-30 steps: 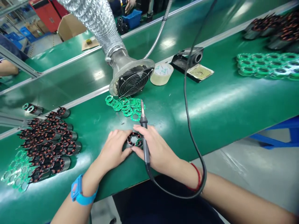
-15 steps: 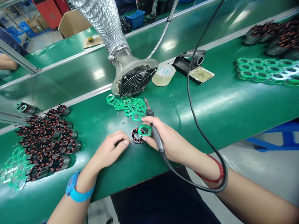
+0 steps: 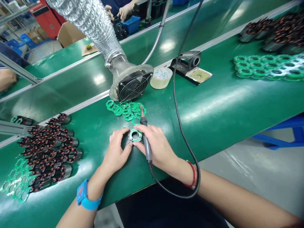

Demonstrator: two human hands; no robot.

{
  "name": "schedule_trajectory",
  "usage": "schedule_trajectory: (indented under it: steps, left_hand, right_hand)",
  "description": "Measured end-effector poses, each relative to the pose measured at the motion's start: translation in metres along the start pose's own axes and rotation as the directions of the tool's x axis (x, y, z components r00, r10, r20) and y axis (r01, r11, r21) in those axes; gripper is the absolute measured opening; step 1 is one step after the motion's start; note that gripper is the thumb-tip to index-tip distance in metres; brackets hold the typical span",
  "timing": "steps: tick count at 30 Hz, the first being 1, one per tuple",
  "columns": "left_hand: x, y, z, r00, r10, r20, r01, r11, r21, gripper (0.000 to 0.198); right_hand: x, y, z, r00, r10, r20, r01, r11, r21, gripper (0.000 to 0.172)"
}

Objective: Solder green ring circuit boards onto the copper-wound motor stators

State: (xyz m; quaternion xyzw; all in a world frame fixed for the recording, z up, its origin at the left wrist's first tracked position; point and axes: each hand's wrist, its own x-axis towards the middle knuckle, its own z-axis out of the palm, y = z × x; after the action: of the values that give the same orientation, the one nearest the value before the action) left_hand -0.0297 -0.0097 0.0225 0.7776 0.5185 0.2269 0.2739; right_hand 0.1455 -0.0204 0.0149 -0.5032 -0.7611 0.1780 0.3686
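Note:
A small wound stator with a green ring board (image 3: 135,135) on top stands on the green belt (image 3: 213,104) between my hands. My left hand (image 3: 117,152) curls round its left side, thumb and fingers touching it. My right hand (image 3: 156,147) pinches the ring board's right edge with its fingertips and also grips a black soldering iron (image 3: 145,139), tip pointing away toward a loose heap of green ring boards (image 3: 124,108). The iron's black cord (image 3: 177,104) loops round my right wrist.
A fume fan on a foil duct (image 3: 131,83) stands just behind the heap. Beside it are a tape roll (image 3: 161,77) and an iron stand with sponge (image 3: 190,67). Wound stators (image 3: 47,145) lie at left, ring boards (image 3: 266,66) and more stators at far right. Another person's hands are at the far top.
The green ring board, held off to the right of the stator half a second ago, now sits on top of it. Both hands have closed in round the part again.

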Motion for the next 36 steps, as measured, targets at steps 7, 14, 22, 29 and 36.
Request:
schedule_trajectory:
  steps: [7,14,22,29,36]
  left_hand:
    - [0.0,0.015,0.01,0.998,0.07,-0.007,-0.069,0.994,0.085,0.038]
    - [0.002,0.022,0.006,0.997,0.066,0.032,-0.069,0.991,0.113,0.03]
    - [-0.002,0.015,-0.012,0.98,0.057,0.193,-0.057,0.998,-0.006,0.035]
    - [0.001,0.017,0.003,0.994,0.11,0.008,-0.11,0.992,0.055,0.03]
    - [-0.001,0.01,0.005,0.996,0.092,0.018,-0.093,0.994,0.052,0.046]
  right_hand:
    - [-0.011,0.006,-0.002,0.993,-0.116,0.029,0.109,0.98,0.165,0.048]
    - [-0.012,0.013,0.006,0.999,0.024,-0.045,-0.013,0.972,0.235,0.043]
    - [-0.012,0.01,0.005,0.996,0.019,-0.088,-0.002,0.981,0.193,0.037]
    - [-0.011,0.017,0.003,0.999,-0.02,-0.05,0.033,0.956,0.29,0.04]
    - [-0.008,0.013,0.001,0.999,-0.03,-0.032,0.037,0.968,0.247,0.045]
